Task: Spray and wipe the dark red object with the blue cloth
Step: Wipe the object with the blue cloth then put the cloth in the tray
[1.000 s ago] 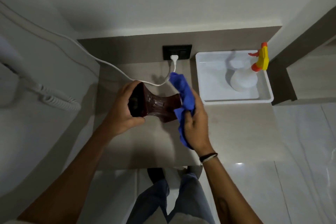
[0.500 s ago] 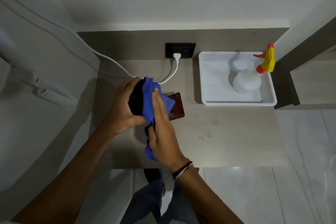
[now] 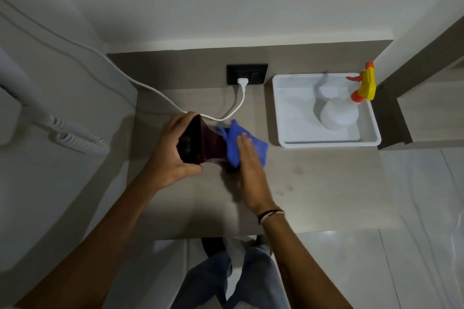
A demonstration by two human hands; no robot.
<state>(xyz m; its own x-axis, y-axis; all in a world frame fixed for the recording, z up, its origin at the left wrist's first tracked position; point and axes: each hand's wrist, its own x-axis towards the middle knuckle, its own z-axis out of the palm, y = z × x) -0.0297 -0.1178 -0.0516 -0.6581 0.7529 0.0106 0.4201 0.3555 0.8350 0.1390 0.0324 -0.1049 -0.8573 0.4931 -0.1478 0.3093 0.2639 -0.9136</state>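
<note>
Jeans-clad legs (image 3: 231,281) stand at the bottom of the view, close against the front edge of the grey worktop (image 3: 313,195). Both bare forearms reach up from the lower corners over that surface. A dark-and-white band (image 3: 271,214) circles the right wrist. The right hand (image 3: 251,170) lies palm down with its fingers (image 3: 242,142) stretched out flat, pressing the blue cloth (image 3: 241,145) onto the right end of the dark red object (image 3: 203,144); it is motion-blurred. The left hand (image 3: 173,155) has its fingers curled closed around the left, wider end of that object, thumb underneath near the front, holding it lying sideways just over the worktop near its left part. Whether the object touches the surface cannot be told. The cloth spills to the right of the object, one corner reaching toward the tray.

Behind the hands a white cable (image 3: 236,105) loops across the worktop and plugs into a black wall socket (image 3: 247,74) on the back panel. To the right, well apart from the hands, a white tray (image 3: 283,113) sits against the back, and in it stands a white spray bottle (image 3: 339,115) with a yellow and orange trigger head. On the left wall hangs a coiled white cord (image 3: 75,138)
</note>
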